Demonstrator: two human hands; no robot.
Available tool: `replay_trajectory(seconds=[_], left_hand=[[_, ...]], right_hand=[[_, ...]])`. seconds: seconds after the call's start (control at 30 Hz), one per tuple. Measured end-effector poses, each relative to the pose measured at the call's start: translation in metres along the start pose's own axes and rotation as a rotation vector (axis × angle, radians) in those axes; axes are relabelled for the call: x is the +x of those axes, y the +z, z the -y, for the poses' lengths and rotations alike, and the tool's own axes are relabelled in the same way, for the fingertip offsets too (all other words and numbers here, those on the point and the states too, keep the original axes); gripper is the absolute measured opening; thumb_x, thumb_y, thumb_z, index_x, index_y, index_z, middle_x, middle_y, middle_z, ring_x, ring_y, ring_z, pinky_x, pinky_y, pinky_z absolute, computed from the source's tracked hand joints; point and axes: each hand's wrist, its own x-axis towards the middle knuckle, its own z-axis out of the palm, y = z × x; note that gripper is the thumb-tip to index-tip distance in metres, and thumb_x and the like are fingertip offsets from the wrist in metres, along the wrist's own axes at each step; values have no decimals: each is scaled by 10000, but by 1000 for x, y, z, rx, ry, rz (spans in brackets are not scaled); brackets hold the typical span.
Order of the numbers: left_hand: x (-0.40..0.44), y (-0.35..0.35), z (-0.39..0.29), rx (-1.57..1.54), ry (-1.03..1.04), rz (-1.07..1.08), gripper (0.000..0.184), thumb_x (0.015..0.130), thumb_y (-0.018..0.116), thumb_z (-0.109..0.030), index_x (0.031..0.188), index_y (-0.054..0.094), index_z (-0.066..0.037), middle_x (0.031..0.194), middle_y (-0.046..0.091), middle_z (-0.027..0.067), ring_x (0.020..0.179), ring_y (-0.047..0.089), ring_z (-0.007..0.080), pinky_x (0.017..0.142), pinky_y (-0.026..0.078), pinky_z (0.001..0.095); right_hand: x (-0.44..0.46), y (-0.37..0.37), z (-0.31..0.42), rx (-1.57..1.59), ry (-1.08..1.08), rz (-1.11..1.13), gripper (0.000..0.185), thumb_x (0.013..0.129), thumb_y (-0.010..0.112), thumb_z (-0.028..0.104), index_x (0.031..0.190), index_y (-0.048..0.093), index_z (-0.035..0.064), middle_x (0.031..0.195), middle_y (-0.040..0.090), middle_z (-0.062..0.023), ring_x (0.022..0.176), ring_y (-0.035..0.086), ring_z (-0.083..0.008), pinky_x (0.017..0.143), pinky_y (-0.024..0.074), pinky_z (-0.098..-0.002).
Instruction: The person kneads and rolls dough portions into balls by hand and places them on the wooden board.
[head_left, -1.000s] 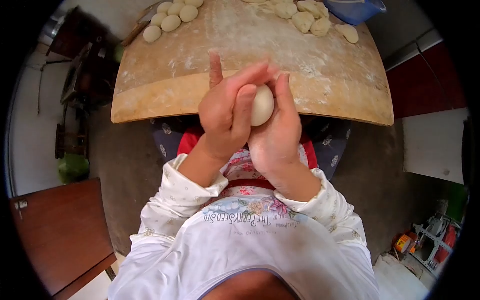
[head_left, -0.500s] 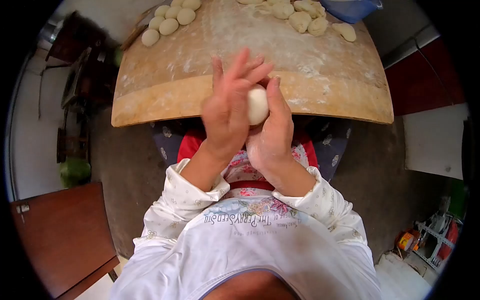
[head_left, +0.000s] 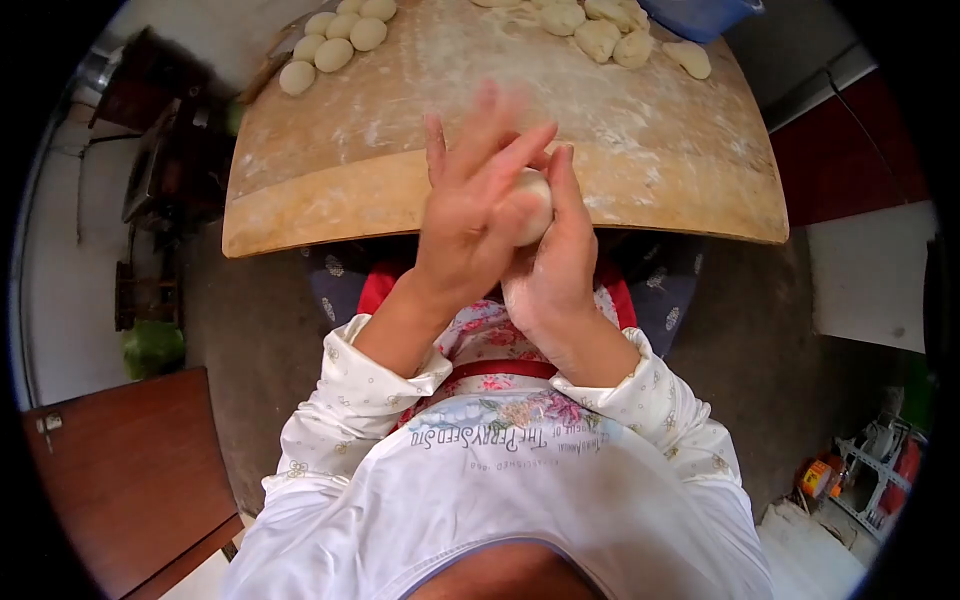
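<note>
A smooth white dough ball (head_left: 536, 205) sits between my two hands, just off the near edge of the board. My right hand (head_left: 560, 260) cups it from the right and below, fingers curved up along its side. Against the ball's left side lies the palm of my left hand (head_left: 468, 215), its fingers stretched out and spread, the tips blurred by motion. Part of the ball is hidden behind the left hand. Flour dusts both hands.
A floured wooden board (head_left: 330, 200) stretches ahead. Several rounded dough balls (head_left: 333, 54) lie at its far left, rougher dough pieces (head_left: 597, 40) at the far right beside a blue basin (head_left: 705, 15). A brown wooden panel (head_left: 140, 470) stands at lower left.
Both hands have shifted slightly right with the dough ball. My left hand has slid across the ball and now covers more of it.
</note>
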Motion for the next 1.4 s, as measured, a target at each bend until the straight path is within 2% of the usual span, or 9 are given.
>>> replay_trajectory(seconds=[0.13,0.17,0.27,0.43,0.53,0.87,1.0,1.2,1.4], left_hand=[[10,-15,-10,255,274,172,373,950,501,-323,1232,633,-117,1386,520,139,1370,397,301,1132,-80,566],[11,-25,-6,319,423,299,341,968,484,-308,1140,666,-76,1271,613,121,1302,478,314,1142,80,580],[-2,-26,15,-228,63,224,372,995,460,-313,1029,676,-12,1141,676,127,1205,569,276,1101,272,553],[6,9,-5,-1011,-753,-658,542,1051,312,-382,1222,502,96,1164,647,183,1047,610,217,923,478,300],[-5,16,-6,-895,-770,-479,574,1052,296,-400,1286,457,98,1240,606,190,1099,583,227,970,447,308],[-6,-20,22,103,196,227,619,993,357,-493,1333,480,9,1322,565,178,1211,556,318,1129,190,541],[-15,-13,34,-42,229,98,433,995,409,-351,1207,594,-22,1245,621,148,1234,543,326,1075,322,522],[-12,-3,16,110,31,33,475,991,448,-351,1286,540,10,1359,535,176,1373,361,388,1150,98,537],[4,-27,12,132,134,272,632,979,388,-528,1328,520,-18,1383,502,207,1328,458,272,1157,18,522]], right_hand=[[-14,-3,16,-12,188,129,337,1030,399,345,1233,489,91,1257,541,-51,1157,537,-173,976,463,-333],[-14,-3,18,44,288,47,328,1030,402,319,1249,482,88,1274,531,-55,1174,526,-173,996,452,-337],[-5,12,8,164,306,-87,382,1043,360,312,1334,440,78,1307,511,-74,1212,503,-188,1046,409,-342],[13,2,-14,71,1,60,539,1034,325,444,1354,447,28,1339,507,-89,1230,495,-219,1049,391,-362],[9,7,-17,87,73,-52,545,1037,321,431,1342,456,0,1327,524,-113,1225,508,-236,1041,404,-370],[3,-6,2,253,426,-98,344,1023,391,286,1249,514,58,1187,596,-105,1106,585,-217,950,501,-375],[2,-7,-5,239,350,-111,321,1023,396,297,1229,518,85,1214,581,-83,1091,592,-203,930,504,-358],[4,8,-7,-119,-163,-127,405,1039,362,383,1230,522,64,1181,588,-79,1063,601,-200,924,488,-344],[11,-15,18,114,457,125,410,1046,331,369,1205,504,33,1153,592,-95,1031,611,-193,931,500,-326]])
